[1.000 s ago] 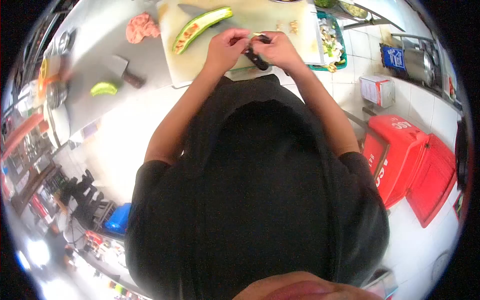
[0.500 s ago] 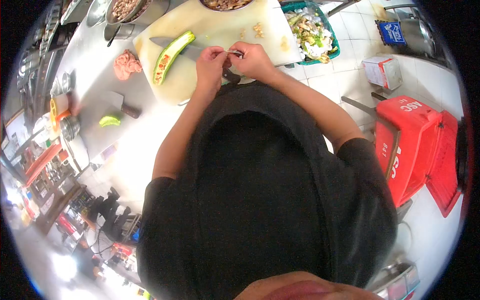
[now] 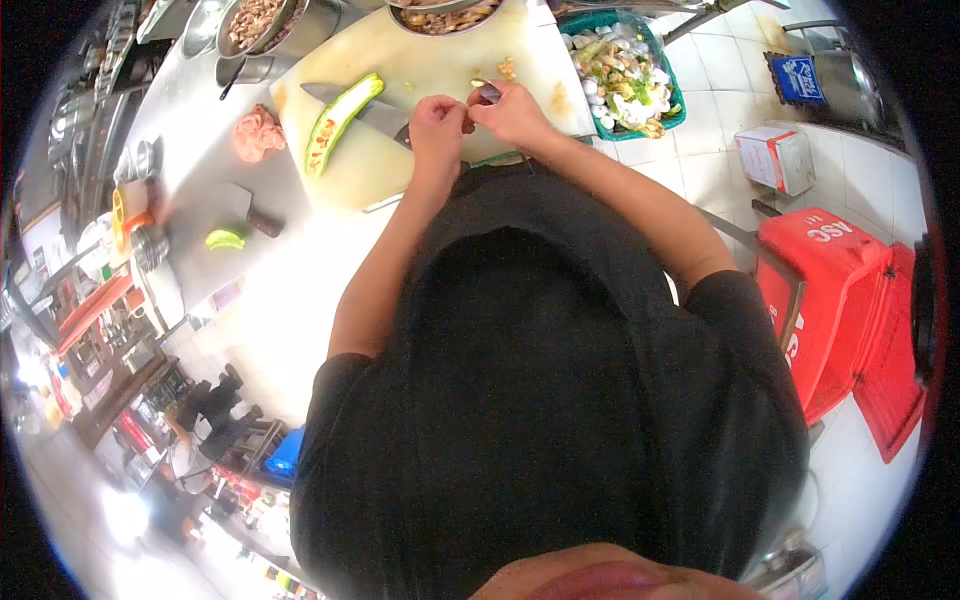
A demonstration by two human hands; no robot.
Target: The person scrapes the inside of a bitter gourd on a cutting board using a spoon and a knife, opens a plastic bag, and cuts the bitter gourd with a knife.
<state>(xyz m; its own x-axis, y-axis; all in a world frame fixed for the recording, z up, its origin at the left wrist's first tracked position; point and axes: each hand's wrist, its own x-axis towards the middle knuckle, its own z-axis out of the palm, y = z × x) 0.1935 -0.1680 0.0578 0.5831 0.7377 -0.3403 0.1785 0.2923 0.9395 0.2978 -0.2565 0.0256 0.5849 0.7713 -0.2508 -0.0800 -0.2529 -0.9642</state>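
Above the cutting board [image 3: 430,65], my two hands meet fingertip to fingertip. My right hand [image 3: 512,115] is closed around a small dark, shiny object [image 3: 489,92], whose kind I cannot make out; a pale bit shows beside it. My left hand [image 3: 437,125] is pinched, and whatever lies between its fingers is hidden. Left of them, a halved green gourd [image 3: 345,112] with reddish seeds rests across a large knife [image 3: 385,118], partly covered by my left hand. Small pale pieces like garlic cloves [image 3: 507,69] lie beyond my right hand.
A pink lump like raw meat [image 3: 258,133], a cleaver [image 3: 237,200] and a green gourd piece [image 3: 225,239] lie on the steel table. Bowls of food [image 3: 450,22] stand at the back. A green basket of scraps [image 3: 680,112] and a red bin [image 3: 825,260] are to the right.
My right hand has turned and shifted slightly right, bringing the dark object more into sight. My left hand has moved a little right and now covers the knife handle.
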